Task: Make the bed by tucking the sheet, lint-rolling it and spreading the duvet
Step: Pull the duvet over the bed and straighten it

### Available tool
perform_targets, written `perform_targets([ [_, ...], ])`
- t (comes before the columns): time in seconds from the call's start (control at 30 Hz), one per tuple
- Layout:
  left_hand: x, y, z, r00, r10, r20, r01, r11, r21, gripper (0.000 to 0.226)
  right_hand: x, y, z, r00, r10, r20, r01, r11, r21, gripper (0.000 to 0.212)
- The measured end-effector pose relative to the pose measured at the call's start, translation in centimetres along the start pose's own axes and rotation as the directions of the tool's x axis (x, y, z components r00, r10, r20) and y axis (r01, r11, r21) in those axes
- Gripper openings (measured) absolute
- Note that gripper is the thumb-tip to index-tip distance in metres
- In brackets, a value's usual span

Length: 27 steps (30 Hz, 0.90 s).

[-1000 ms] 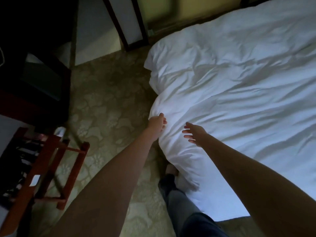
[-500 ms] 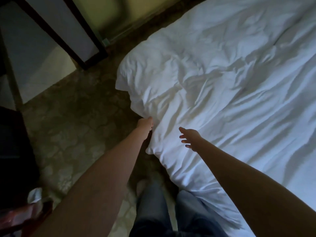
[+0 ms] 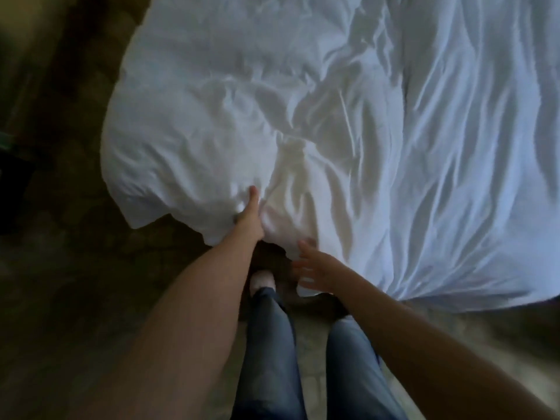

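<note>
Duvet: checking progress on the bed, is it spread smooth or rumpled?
Rumpled: the duvet shows deep creases gathered toward the near edge, where the left hand grips a fold; the right hand is open.

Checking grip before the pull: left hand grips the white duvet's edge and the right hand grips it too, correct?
Not quite. The left hand does grip the duvet edge, but the right hand is open, its fingers spread by the edge and gripping nothing. The head view shows it.

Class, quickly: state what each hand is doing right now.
Left hand: grips the duvet at its edge.
Right hand: open, holding nothing.
</note>
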State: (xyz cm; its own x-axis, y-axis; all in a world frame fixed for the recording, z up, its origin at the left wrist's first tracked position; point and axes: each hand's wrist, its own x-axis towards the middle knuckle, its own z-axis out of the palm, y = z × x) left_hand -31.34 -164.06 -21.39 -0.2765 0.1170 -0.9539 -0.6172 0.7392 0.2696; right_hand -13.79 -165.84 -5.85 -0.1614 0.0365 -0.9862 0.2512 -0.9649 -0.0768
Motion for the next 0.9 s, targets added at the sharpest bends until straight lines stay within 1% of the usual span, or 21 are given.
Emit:
perform_targets([
  [0.03,1.3,0.4,0.1,1.000,-0.025,0.010,0.025,1.000,-0.002,0.123,-0.1,0.1,0.4,1.000,-0.016,0.004,0.016,0.999,0.039,0.061],
  [0.07,0.1,1.2,0.6,1.000,-0.026,0.010,0.026,1.000,0.001,0.105,-0.2,0.2,0.7,0.999,-0.042,0.001,0.042,0.997,0.063,0.062],
  [0.1,-3.7,2.3,0.4,1.000,0.008,-0.006,-0.008,1.000,-0.020,0.077,-0.4,0.1,1.0,0.997,-0.070,-0.017,0.071,0.994,0.086,0.062],
  [0.13,-5.7,2.8,0.2,0.997,0.051,-0.059,-0.051,0.999,-0.004,0.060,-0.5,0.0,1.3,0.995,-0.089,-0.043,0.094,0.987,0.128,0.059],
  [0.17,-6.9,3.2,-0.1,0.985,0.129,-0.113,-0.125,0.991,0.041,0.050,-0.6,-0.2,1.4,0.993,-0.103,-0.066,0.112,0.979,0.168,0.055],
  [0.2,-8.7,3.5,-1.1,0.975,0.169,-0.144,-0.159,0.984,0.079,0.046,-0.6,-0.3,1.6,0.990,-0.114,-0.079,0.128,0.972,0.199,0.052],
  [0.23,-9.2,3.6,-2.4,0.962,0.194,-0.193,-0.182,0.980,0.080,0.047,-0.6,-0.4,1.8,0.990,-0.117,-0.078,0.131,0.970,0.207,0.052],
  [0.27,-9.6,3.9,-4.2,0.939,0.238,-0.247,-0.215,0.970,0.117,0.050,-0.7,-0.3,2.2,0.990,-0.123,-0.071,0.135,0.972,0.193,0.056],
  [0.33,-11.1,5.1,-8.8,0.882,0.309,-0.356,-0.230,0.941,0.247,0.057,-0.5,-0.1,3.5,0.988,-0.135,-0.075,0.145,0.979,0.141,0.068],
  [0.37,-11.4,5.9,-11.3,0.840,0.357,-0.408,-0.246,0.922,0.299,0.060,-0.5,0.1,4.4,0.989,-0.127,-0.077,0.135,0.984,0.116,0.071],
  [0.4,-11.8,6.6,-13.5,0.810,0.396,-0.433,-0.260,0.903,0.341,0.061,-0.5,0.4,5.5,0.991,-0.119,-0.066,0.125,0.989,0.085,0.071],
  [0.47,-11.9,7.4,-15.7,0.768,0.418,-0.485,-0.268,0.898,0.349,0.062,-0.8,0.8,7.4,0.993,-0.118,-0.016,0.118,0.993,0.013,0.070],
  [0.5,-11.9,7.1,-15.7,0.768,0.420,-0.484,-0.267,0.896,0.354,0.061,-0.9,0.8,8.1,0.991,-0.133,0.007,0.133,0.991,-0.027,0.068],
  [0.57,-12.0,6.0,-14.3,0.817,0.395,-0.419,-0.230,0.891,0.391,0.058,-1.0,0.5,8.3,0.979,-0.202,0.009,0.202,0.974,-0.099,0.060],
  [0.6,-12.1,5.2,-13.4,0.848,0.374,-0.376,-0.217,0.892,0.396,0.057,-1.1,0.3,8.0,0.969,-0.245,-0.012,0.241,0.961,-0.138,0.057],
  [0.67,-12.4,4.2,-12.1,0.914,0.276,-0.298,-0.176,0.930,0.322,0.055,-1.2,-0.3,6.9,0.943,-0.318,-0.101,0.293,0.934,-0.201,0.053],
  [0.73,-12.9,4.2,-11.7,0.939,0.211,-0.273,-0.141,0.956,0.256,0.056,-1.6,-0.8,5.9,0.923,-0.343,-0.172,0.307,0.930,-0.204,0.050],
  [0.8,-13.5,4.6,-12.1,0.930,0.229,-0.288,-0.169,0.961,0.218,0.063,-2.0,-1.0,5.5,0.931,-0.322,-0.174,0.299,0.943,-0.144,0.049],
  [0.9,-14.7,6.5,-13.6,0.866,0.300,-0.399,-0.225,0.948,0.224,0.073,-3.0,-1.7,6.7,0.956,-0.278,-0.090,0.273,0.960,-0.066,0.046],
])
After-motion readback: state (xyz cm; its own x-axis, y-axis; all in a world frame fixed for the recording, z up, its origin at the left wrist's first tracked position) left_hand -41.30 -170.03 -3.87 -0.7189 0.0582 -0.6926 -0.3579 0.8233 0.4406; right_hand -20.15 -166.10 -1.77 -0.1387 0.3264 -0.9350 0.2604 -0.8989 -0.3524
